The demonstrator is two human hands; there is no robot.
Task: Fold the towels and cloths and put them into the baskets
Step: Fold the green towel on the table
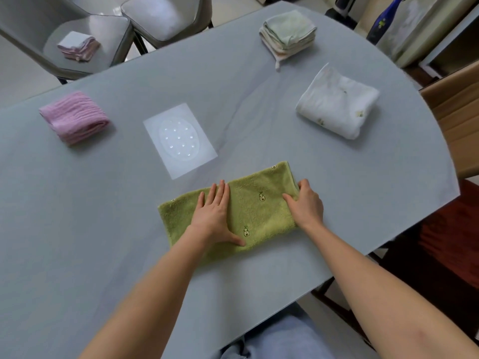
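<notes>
A green towel (255, 211) with small avocado prints lies folded into a long strip on the grey table (103, 242), near its front edge. My left hand (213, 216) presses flat on the towel's middle with straight fingers. My right hand (305, 203) grips the towel's right end, its fingers curled over the edge. A folded pink cloth (74, 117) lies at the left, a folded white cloth (337, 104) at the right, and a stack of pale folded cloths (287, 32) at the far right. No basket is in view.
A white sheet (180, 141) with a dotted oval lies in the table's middle. Two grey chairs stand beyond the far edge; the left chair (108, 27) carries a small folded pile (77, 47). A wooden chair (458, 112) stands at the right.
</notes>
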